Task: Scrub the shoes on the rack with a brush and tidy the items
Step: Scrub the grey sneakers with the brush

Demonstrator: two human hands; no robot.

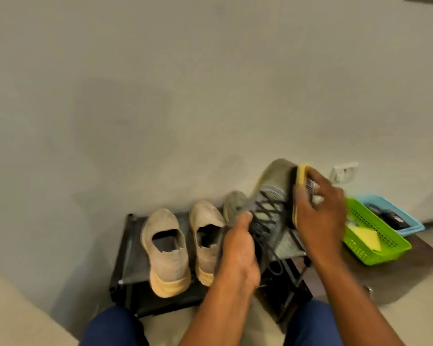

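Against a plain grey wall, over the black rack (130, 248), my left hand (238, 253) grips the grey laced sneaker (268, 208); at three o'clock my right hand (318, 211) clasps the yellow-backed brush (301, 174). The tilted shoe may slip under scrubbing.

Head view: looks down, close, at rack (131, 255); slightly blurred.

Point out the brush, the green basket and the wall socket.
brush (301, 174): head view, on its yellow back, above the right hand's fingers.
green basket (360, 216): head view, on its perforated near wall.
wall socket (343, 171): head view, on the white faceplate's middle.
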